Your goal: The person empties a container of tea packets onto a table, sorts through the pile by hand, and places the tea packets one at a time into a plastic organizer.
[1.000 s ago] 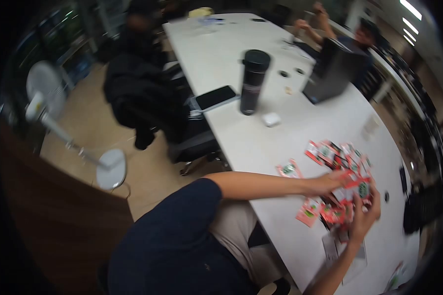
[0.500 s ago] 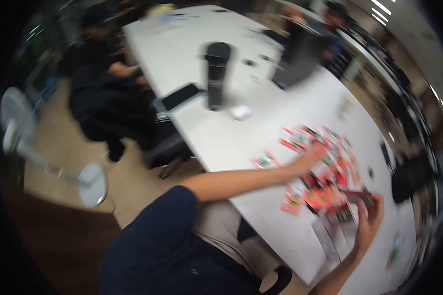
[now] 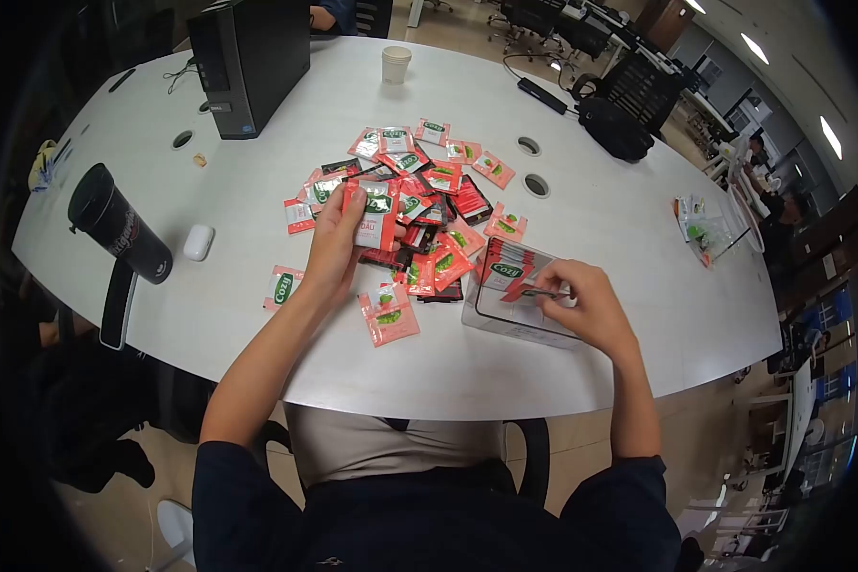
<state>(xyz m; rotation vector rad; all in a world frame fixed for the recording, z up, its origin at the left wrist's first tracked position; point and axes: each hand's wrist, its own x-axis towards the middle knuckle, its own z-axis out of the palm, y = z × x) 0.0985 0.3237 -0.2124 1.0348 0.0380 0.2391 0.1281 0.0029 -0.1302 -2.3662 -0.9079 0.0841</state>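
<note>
Many red, pink and black Cozy sachets [image 3: 450,262] lie in a loose pile on the white table [image 3: 429,381]. Over the pile's left side, my left hand [image 3: 337,238] grips a pink and white sachet [image 3: 376,217] upright. To the right stands a clear box [image 3: 524,330] with a row of sachets inside. My right hand [image 3: 586,303] is at that box, its fingers pinched on a dark, thin edge; whether this is a sachet or part of the box, I cannot tell. Nearer me, a pink sachet [image 3: 389,319] lies apart.
A black tumbler [image 3: 119,227], a phone [image 3: 117,303] and a white earbud case [image 3: 198,242] are at the left. Farther back stand a black computer [image 3: 251,67] and a paper cup [image 3: 396,67]. A plastic bag [image 3: 705,231] lies at the right; a person's sleeve [image 3: 332,16] shows behind.
The view has swung round to face the table. My left hand has risen from the pile with a sachet. My right hand stays at the box, now over its right side.
</note>
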